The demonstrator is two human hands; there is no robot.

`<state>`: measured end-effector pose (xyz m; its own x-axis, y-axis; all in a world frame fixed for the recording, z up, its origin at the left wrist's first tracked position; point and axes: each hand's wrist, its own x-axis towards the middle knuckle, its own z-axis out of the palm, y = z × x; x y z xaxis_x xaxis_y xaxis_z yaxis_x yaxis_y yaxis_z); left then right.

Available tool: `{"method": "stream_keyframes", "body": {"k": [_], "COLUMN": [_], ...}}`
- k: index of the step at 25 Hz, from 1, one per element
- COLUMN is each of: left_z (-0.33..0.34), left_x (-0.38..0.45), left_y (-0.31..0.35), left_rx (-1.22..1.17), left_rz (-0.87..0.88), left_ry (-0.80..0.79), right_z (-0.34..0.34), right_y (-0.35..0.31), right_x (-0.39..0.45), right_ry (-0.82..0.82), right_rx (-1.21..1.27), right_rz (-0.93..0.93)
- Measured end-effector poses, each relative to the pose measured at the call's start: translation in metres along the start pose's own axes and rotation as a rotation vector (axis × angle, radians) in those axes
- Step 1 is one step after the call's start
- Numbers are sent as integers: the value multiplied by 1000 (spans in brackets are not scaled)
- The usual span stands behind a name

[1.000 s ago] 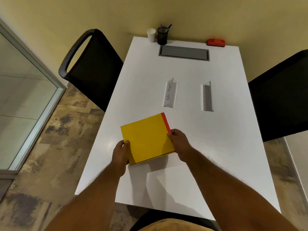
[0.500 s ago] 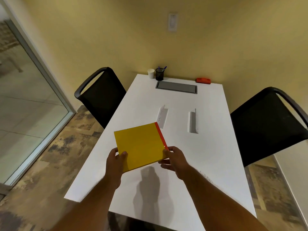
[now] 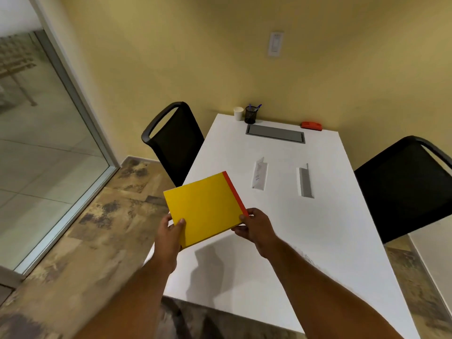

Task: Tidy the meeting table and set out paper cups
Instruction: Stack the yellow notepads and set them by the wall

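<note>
A yellow notebook (image 3: 204, 208) with a red spine strip is held in the air above the near left part of the white worktop (image 3: 318, 236), its shadow falling on the surface below. The left hand (image 3: 170, 232) grips the notebook's near left corner, thumb laid on the cover and fingers curled beneath. The right hand (image 3: 255, 225) pinches the near right corner at the end of the red strip. No writing is seen on the cover.

At twelve o'clock on the worktop, by the wall, a white paper cup (image 3: 238, 113) stands upright just beside a black mesh pen holder (image 3: 251, 114) with purple pens. A grey cable hatch (image 3: 275, 133) is set into the surface in front of them, and a red stapler-like item (image 3: 311, 125) lies at one o'clock. Two folded name cards (image 3: 259, 174) (image 3: 304, 179) lie near the centre, apart from each other; faint handwriting on the left one is too small to be read. Black chairs stand at ten o'clock (image 3: 175, 140) and three o'clock (image 3: 403, 187).
</note>
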<state>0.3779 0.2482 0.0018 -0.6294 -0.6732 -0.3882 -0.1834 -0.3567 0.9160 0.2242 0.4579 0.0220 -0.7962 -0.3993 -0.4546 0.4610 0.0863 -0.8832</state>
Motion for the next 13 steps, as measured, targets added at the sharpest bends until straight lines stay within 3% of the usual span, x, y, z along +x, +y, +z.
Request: {"method": "stream_keyframes", "body": {"k": [5,10,13], "left_z": [-140,-245,-276], "left_x": [41,77,99], "left_y": [52,107,129], "left_rx": [68,92,63], "left_rz": [-19,51,100], "left_ry": [-274,-219,-173], "right_z": [126,265,330], "right_y": [25,30,15], "right_x": [5,2,11], "right_ry": [101,113,30], "right_rx": [89,336,486], "right_rz": [7,1,-2]}}
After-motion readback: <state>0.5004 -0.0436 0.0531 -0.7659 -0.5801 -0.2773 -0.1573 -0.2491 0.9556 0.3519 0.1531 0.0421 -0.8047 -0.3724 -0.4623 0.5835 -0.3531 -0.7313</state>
